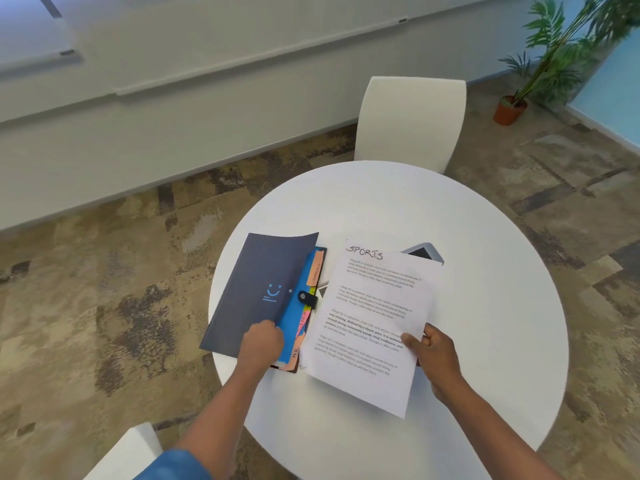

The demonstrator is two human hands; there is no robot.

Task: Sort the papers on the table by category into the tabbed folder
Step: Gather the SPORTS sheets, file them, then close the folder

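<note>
Round white table in an office-type room with patchy brown carpet, and everything that matters sits around the folder on the table's left side.

Nearest the camera, the left hand is at the folder's near edge, fingers curled under the dark cover and lifting it, looks like that's to get at the blue divider and the colored tabs sticking out along the folder's right edge. Just right of the folder, the right hand has the paper pinched at its right edge, thumb on top, fingers underneath. It's headed "SPORTS" in marker, and it's held tilted beside the tabs, probably so the heading can be matched to a tab before it's slid in. I can't read which tab says what apart from one near "HR".

Past the paper's far corner a grey device pokes out. Beyond the folder there's a white chair, then the wall, with a potted plant far off to the right.
</note>
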